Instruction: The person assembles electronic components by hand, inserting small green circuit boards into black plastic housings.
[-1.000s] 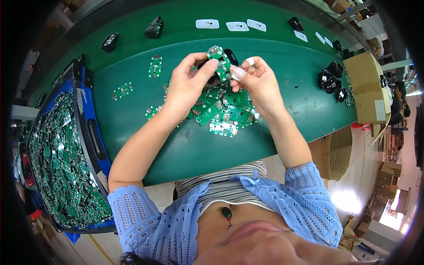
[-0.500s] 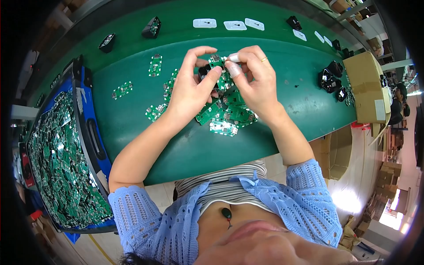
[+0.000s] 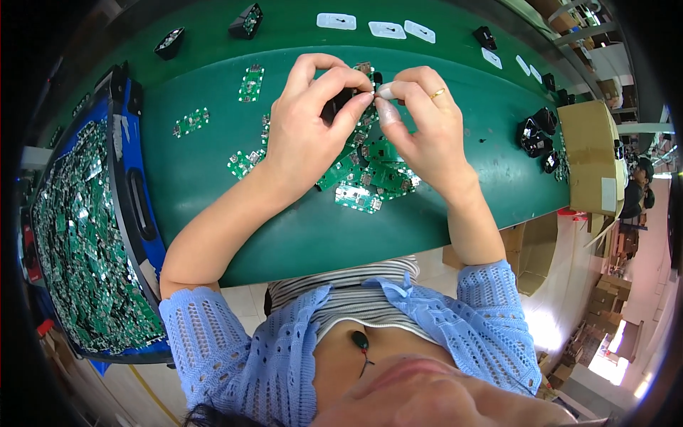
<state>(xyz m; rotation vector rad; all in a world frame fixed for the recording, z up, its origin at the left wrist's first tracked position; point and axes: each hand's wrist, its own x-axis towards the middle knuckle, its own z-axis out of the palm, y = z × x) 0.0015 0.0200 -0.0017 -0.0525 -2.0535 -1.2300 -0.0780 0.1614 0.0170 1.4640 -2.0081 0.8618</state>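
Above a pile of green circuit boards (image 3: 359,198), my two hands meet at the fingertips. My left hand (image 3: 307,127) is closed around a black plastic casing (image 3: 333,108), mostly hidden behind the fingers. Its thumb and forefinger pinch together near the tips of my right hand (image 3: 432,132). That hand's thumb and forefinger, wrapped in whitish tape, are also pinched; what lies between them is too small to make out. The end of a green board shows just beyond the left fingers. Loose boards lie left of the pile, one a single circuit board (image 3: 250,84).
A blue-and-black crate (image 3: 135,235) full of circuit boards stands at the left. Black casings (image 3: 535,135) cluster at the right beside a cardboard box (image 3: 589,160). White trays (image 3: 336,21) and dark casings (image 3: 245,21) line the green strip along the back.
My left forefinger has come down to the right, meeting the thumb and the right fingertips. The board between my hands is now more covered. The whole view has shifted slightly.
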